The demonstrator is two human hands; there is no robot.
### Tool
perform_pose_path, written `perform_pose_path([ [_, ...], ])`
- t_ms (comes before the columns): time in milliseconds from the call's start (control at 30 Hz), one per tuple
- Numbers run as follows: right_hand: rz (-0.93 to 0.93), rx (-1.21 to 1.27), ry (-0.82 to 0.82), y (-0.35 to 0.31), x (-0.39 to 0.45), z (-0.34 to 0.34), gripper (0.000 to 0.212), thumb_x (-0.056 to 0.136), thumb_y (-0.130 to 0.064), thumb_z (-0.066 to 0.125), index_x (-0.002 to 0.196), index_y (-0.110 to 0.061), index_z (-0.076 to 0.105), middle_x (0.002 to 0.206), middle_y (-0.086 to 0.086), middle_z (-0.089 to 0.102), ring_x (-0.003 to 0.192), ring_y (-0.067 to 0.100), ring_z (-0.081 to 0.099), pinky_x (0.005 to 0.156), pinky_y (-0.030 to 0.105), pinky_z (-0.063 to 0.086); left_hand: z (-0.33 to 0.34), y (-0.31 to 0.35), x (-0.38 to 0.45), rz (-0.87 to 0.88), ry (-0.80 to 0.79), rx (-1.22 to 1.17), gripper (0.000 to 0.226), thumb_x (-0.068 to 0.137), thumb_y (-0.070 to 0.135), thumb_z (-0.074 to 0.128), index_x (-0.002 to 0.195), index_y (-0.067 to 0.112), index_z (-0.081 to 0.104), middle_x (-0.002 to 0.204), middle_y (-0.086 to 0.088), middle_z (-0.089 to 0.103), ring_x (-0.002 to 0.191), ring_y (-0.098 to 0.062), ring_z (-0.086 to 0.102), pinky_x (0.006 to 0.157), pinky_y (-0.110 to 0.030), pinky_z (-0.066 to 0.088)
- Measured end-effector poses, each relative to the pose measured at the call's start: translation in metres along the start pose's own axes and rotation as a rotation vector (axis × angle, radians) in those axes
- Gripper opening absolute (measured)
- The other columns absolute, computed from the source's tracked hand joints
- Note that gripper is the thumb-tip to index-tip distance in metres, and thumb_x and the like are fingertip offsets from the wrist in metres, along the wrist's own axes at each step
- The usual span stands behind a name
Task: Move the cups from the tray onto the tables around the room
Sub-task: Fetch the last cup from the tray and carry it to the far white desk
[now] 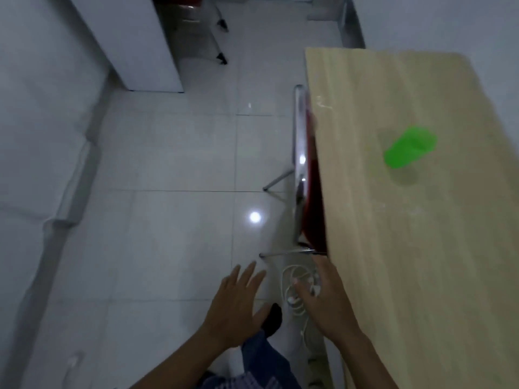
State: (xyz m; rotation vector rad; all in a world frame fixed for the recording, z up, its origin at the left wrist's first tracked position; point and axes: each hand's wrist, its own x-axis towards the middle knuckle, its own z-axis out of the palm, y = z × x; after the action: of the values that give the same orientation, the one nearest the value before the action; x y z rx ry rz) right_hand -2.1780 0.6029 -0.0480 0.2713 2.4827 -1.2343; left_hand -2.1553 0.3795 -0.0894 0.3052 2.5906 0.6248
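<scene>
A green plastic cup [410, 147] stands on the light wooden table [407, 262] at the right, blurred by motion. My left hand [238, 304] hovers over the floor at the bottom middle, fingers spread and empty. Beside the table's near left edge is my right hand [327, 301], also spread and holding nothing. Both hands are well short of the cup. No tray is in view.
A red chair with a chrome frame [302, 169] is tucked under the table's left edge. White cables [297, 287] lie on the tiled floor below my hands. A white cabinet [132, 43] stands at the upper left, with another chair's legs [219, 40] beyond it.
</scene>
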Motion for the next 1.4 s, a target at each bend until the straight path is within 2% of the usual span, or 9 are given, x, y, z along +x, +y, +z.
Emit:
perform_pose_path([
  [67, -0.016, -0.059, -0.135, -0.022, -0.013, 0.025, 0.081, 0.081, -0.08, 0.052, 0.149, -0.039, 0.034, 0.15, -0.015, 0.039, 0.137, 0.007, 0.039, 0.114, 0.037, 0.036, -0.013, -0.027, -0.041, -0.099, 0.045, -0.072, 0.074, 0.097, 0.067, 0.033, 0.159, 0.031, 0.016, 0.166, 0.008, 0.002, 0.155, -0.021, 0.006, 0.124, -0.043, 0.011],
  [133, -0.067, -0.105, -0.205, -0.042, -0.023, 0.05, 0.08, 0.077, -0.088, 0.045, 0.145, -0.051, 0.025, 0.148, -0.022, 0.032, 0.136, 0.001, 0.032, 0.114, 0.029, 0.029, -0.029, -0.047, -0.076, -0.164, 0.104, -0.091, 0.075, 0.096, 0.068, 0.034, 0.158, 0.029, 0.02, 0.166, 0.006, 0.009, 0.154, -0.021, 0.012, 0.123, -0.043, 0.015],
  [233, -0.108, -0.222, -0.286, -0.076, -0.036, 0.081, 0.098, 0.076, -0.091, 0.041, 0.157, -0.038, 0.021, 0.158, -0.015, 0.027, 0.142, 0.003, 0.024, 0.113, 0.024, 0.017, -0.053, -0.073, -0.123, -0.257, 0.203, -0.138, 0.07, 0.097, 0.064, 0.039, 0.155, 0.027, 0.031, 0.164, 0.003, 0.024, 0.15, -0.02, 0.024, 0.121, -0.042, 0.021],
  [300, -0.152, -0.269, -0.332, -0.102, -0.044, 0.1, 0.102, 0.077, -0.09, 0.042, 0.159, -0.033, 0.02, 0.163, -0.011, 0.024, 0.146, 0.007, 0.026, 0.114, 0.024, 0.019, -0.065, -0.088, -0.154, -0.316, 0.252, -0.203, 0.064, 0.098, 0.06, 0.044, 0.153, 0.027, 0.036, 0.16, 0.004, 0.034, 0.145, -0.016, 0.033, 0.118, -0.036, 0.026],
  [400, -0.241, -0.288, -0.413, -0.141, -0.058, 0.128, 0.099, 0.08, -0.086, 0.047, 0.159, -0.033, 0.021, 0.164, -0.01, 0.025, 0.145, 0.01, 0.033, 0.118, 0.033, 0.029, -0.073, -0.108, -0.198, -0.386, 0.298, -0.264, 0.061, 0.099, 0.055, 0.046, 0.152, 0.026, 0.038, 0.156, 0.007, 0.041, 0.139, -0.011, 0.041, 0.113, -0.028, 0.031],
  [567, -0.398, -0.405, -0.53, -0.193, -0.082, 0.181, 0.092, 0.085, -0.078, 0.05, 0.16, -0.031, 0.022, 0.163, -0.008, 0.029, 0.145, 0.009, 0.031, 0.109, 0.021, 0.023, -0.074, -0.126, -0.269, -0.524, 0.461, -0.324, 0.056, 0.1, 0.052, 0.047, 0.149, 0.026, 0.042, 0.153, 0.007, 0.045, 0.138, -0.012, 0.043, 0.114, -0.029, 0.032],
  [800, -0.523, -0.52, -0.788, -0.235, -0.108, 0.251, 0.098, 0.081, -0.081, 0.048, 0.16, -0.03, 0.021, 0.164, -0.006, 0.027, 0.145, 0.011, 0.031, 0.107, 0.022, 0.023, -0.055, -0.136, -0.346, -0.784, 0.65, -0.436, 0.053, 0.1, 0.05, 0.048, 0.148, 0.027, 0.045, 0.152, 0.008, 0.046, 0.138, -0.011, 0.043, 0.113, -0.027, 0.029],
  [1133, -0.743, -0.691, -1.143, -0.27, -0.129, 0.327, 0.101, 0.079, -0.083, 0.047, 0.161, -0.03, 0.022, 0.163, -0.006, 0.029, 0.146, 0.012, 0.03, 0.112, 0.026, 0.022, -0.021, -0.109, -0.407, -1.22, 0.857, -0.576, 0.051, 0.101, 0.047, 0.049, 0.147, 0.024, 0.046, 0.152, 0.006, 0.046, 0.138, -0.012, 0.043, 0.116, -0.032, 0.032],
  [1400, -0.871, -0.788, -1.313, -0.285, -0.132, 0.357, 0.096, 0.081, -0.082, 0.048, 0.16, -0.032, 0.024, 0.163, -0.004, 0.029, 0.147, 0.015, 0.032, 0.114, 0.03, 0.025, 0.0, -0.073, -0.407, -1.493, 0.979, -0.634, 0.049, 0.101, 0.043, 0.051, 0.146, 0.024, 0.048, 0.153, 0.004, 0.046, 0.14, -0.013, 0.042, 0.117, -0.029, 0.027],
])
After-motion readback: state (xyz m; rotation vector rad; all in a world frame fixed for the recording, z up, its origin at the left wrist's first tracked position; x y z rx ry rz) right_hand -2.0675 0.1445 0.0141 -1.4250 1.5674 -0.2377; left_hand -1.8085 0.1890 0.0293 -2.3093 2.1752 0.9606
